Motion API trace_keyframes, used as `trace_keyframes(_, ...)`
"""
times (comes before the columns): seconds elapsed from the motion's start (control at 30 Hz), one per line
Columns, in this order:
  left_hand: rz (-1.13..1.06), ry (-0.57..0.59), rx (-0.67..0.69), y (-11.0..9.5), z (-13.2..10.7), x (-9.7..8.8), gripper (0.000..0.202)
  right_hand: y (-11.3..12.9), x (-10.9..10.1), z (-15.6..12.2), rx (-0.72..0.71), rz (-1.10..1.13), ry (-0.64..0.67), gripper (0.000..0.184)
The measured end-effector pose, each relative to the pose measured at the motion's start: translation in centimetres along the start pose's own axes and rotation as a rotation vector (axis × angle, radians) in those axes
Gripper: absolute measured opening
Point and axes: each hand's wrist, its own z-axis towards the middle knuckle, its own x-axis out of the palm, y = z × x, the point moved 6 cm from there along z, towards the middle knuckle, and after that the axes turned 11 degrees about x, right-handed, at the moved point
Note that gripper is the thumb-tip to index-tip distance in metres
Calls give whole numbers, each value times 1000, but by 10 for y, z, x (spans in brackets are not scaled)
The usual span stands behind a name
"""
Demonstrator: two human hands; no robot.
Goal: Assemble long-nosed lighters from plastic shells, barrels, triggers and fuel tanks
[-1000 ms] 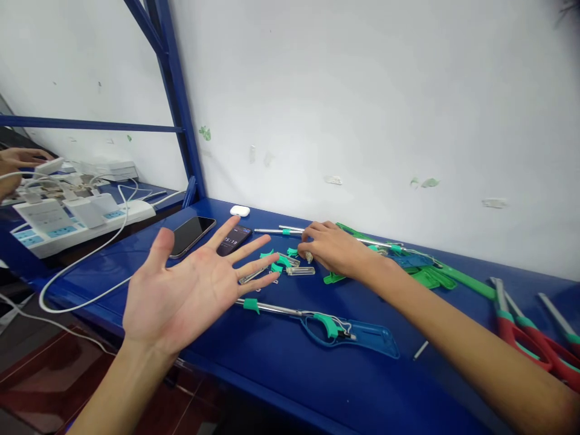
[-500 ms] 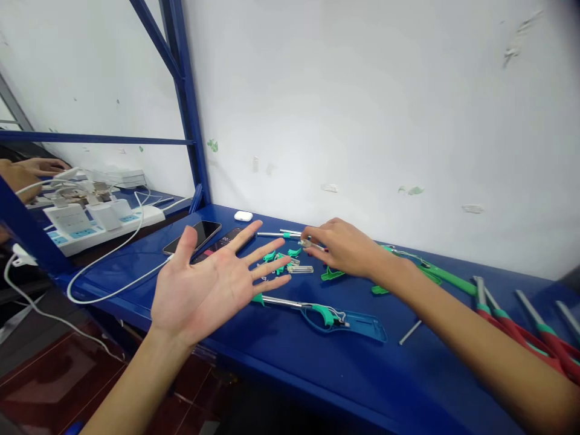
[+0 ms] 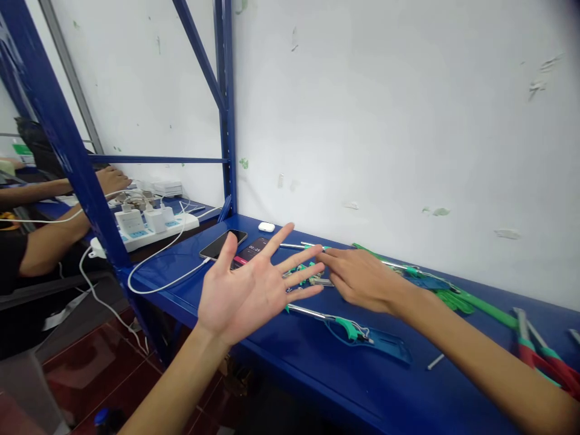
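Observation:
My left hand (image 3: 251,289) is raised above the front of the blue bench (image 3: 290,362), palm up, fingers spread, holding nothing. My right hand (image 3: 362,277) reaches across the bench, palm down, with its fingertips close to my left fingertips. Whether it holds a small part I cannot tell. Small green and clear parts (image 3: 304,277) lie under the fingertips of both hands. A blue-handled grabber tool (image 3: 357,332) with a metal rod lies in front of my right hand.
Two phones (image 3: 224,243) and a white earbud case (image 3: 266,227) lie at the back left. Green (image 3: 453,296) and red (image 3: 539,356) grabber tools lie to the right. Beyond the blue shelf post (image 3: 67,151), another person's arms (image 3: 54,211) work by a white power strip (image 3: 149,226) with cables.
The view has swung left, showing more of the neighbouring bench. My left hand stays open and raised. My right hand has drawn back from the small parts toward my left fingertips.

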Motion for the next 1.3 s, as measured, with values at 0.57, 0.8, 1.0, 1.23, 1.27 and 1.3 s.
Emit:
trace_keyframes(0.57,176,-55,180,-46,-3,-19,86,25,28,29,-7,101,186,38)
trace_keyframes(0.8,143,-61,125,-26,0,-13,95,25,39,31,-13,97,169,40)
trace_keyframes(1.0,111,-37,76,-17,-1,-9,96,17,47,31,-20,169,133,39)
trace_keyframes(1.23,115,-35,28,-7,0,1,101,-9,36,22,96,417,90,36)
trace_keyframes(1.27,123,-35,20,-6,0,2,102,-16,32,20,134,474,77,35)
trace_keyframes(1.3,134,-35,13,-5,0,3,102,-24,29,17,175,538,61,34)
